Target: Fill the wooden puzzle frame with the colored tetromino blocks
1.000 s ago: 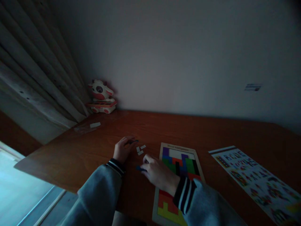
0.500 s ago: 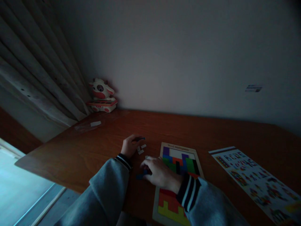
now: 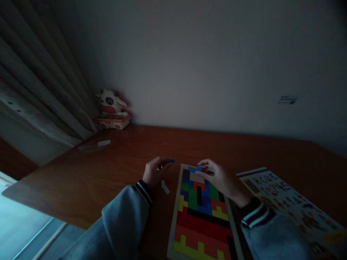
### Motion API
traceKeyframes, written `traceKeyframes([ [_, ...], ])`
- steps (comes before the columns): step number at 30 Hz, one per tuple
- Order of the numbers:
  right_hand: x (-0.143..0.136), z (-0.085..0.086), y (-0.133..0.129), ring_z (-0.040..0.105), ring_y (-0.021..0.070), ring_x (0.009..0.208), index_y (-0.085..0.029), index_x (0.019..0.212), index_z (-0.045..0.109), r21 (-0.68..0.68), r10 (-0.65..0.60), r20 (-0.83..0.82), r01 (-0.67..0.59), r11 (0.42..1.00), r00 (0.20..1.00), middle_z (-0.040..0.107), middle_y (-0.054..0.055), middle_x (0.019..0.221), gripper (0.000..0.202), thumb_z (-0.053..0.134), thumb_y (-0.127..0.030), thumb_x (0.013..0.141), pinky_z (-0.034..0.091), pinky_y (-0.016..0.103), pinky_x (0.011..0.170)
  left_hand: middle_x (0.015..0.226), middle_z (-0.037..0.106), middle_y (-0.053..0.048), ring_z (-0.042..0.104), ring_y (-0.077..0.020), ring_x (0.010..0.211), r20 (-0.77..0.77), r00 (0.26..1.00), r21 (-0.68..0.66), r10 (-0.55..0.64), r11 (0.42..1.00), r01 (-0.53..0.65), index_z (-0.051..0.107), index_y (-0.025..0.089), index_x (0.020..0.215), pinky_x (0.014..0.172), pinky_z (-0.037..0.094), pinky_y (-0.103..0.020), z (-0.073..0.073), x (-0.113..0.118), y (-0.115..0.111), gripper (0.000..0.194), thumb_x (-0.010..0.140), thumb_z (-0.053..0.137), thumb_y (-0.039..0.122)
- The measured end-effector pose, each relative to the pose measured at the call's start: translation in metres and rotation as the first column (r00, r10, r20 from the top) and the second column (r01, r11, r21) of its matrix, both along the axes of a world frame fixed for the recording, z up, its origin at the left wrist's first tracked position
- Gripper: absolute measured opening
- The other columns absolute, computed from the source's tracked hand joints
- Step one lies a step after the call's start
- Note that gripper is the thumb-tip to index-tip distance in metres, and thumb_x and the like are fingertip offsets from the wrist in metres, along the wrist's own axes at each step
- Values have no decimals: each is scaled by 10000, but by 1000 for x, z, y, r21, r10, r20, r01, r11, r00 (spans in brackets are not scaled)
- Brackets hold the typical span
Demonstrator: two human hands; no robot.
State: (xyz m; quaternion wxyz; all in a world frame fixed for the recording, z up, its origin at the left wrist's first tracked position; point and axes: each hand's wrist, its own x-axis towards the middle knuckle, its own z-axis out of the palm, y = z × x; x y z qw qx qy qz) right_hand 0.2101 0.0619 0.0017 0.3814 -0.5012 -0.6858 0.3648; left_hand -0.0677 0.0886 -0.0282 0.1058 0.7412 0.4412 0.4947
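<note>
Left hand: [image 3: 152,174] left of board, just above surface [image 3: 121,180]; grip narrow, thumb and fingers closed on dark blue piece [image 3: 168,162], tip sticking out to the right.
Right hand: [image 3: 219,180] over far right part of board; grip nearly closed, fingertips pinching right end of blue piece [image 3: 193,169].
Blue piece: at far end of puzzle board [image 3: 170,249], just beyond a pale patch; seated or raised, can't tell.
Puzzle board: flat on surface, long side running away from person; yellow, red, orange, black, green, purple pieces inside frame.
White strips: [image 3: 165,187] on surface, between left cuff and board.
Printed sheet: [image 3: 284,195] right of board, partly behind right sleeve [image 3: 273,234].
Cow toy: [image 3: 112,110] far left, by curtain [image 3: 40,83].
Light: dim.
</note>
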Motion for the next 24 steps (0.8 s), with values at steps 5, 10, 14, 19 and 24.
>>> traceKeyframes([
  [5, 36, -23, 15, 713, 239, 901, -199, 1008, 633, 2, -172, -116, 173, 985, 978, 736, 87, 957, 410, 686, -541, 788, 568, 382, 821, 825, 753, -46, 665, -154, 670, 111, 991, -87, -71, 993, 81, 729, 192, 999, 619, 543, -257, 3, 38, 19, 294, 891, 669, 458],
  [10, 22, -22, 1, 720, 223, 934, -235, 1093, 635, -21, -97, -36, 96, 995, 995, 744, 70, 1027, 349, 634, -479, 843, 581, 353, 801, 957, 753, -40, 703, -172, 837, -17, 980, -86, -199, 977, 197, 722, 230, 1082, 759, 572, -280, 4, 54, 23, 238, 935, 624, 390],
  [14, 12, -12, -8, 718, 203, 936, -261, 1131, 637, 18, -43, 21, 43, 999, 999, 741, 55, 1062, 297, 567, -424, 893, 579, 341, 822, 980, 744, -28, 700, -162, 883, -134, 955, -74, -263, 964, 255, 714, 252, 1105, 805, 564, -268, 3, 52, 15, 215, 966, 582, 348],
  [19, 11, -12, -9, 710, 205, 903, -254, 982, 683, 126, -58, 145, 39, 991, 988, 739, 55, 1007, 213, 522, -374, 912, 565, 349, 815, 865, 718, -27, 658, -141, 732, -150, 963, -96, -224, 973, 211, 722, 231, 1075, 685, 545, -245, 1, 51, 12, 228, 965, 580, 371],
  [24, 10, -22, -6, 719, 214, 896, -259, 940, 718, 145, -48, 234, 13, 989, 971, 759, 50, 986, 173, 569, -338, 901, 563, 354, 806, 802, 692, -22, 617, -133, 669, -179, 966, -110, -186, 979, 169, 731, 217, 1040, 658, 526, -238, -1, 53, 13, 219, 950, 602, 370],
])
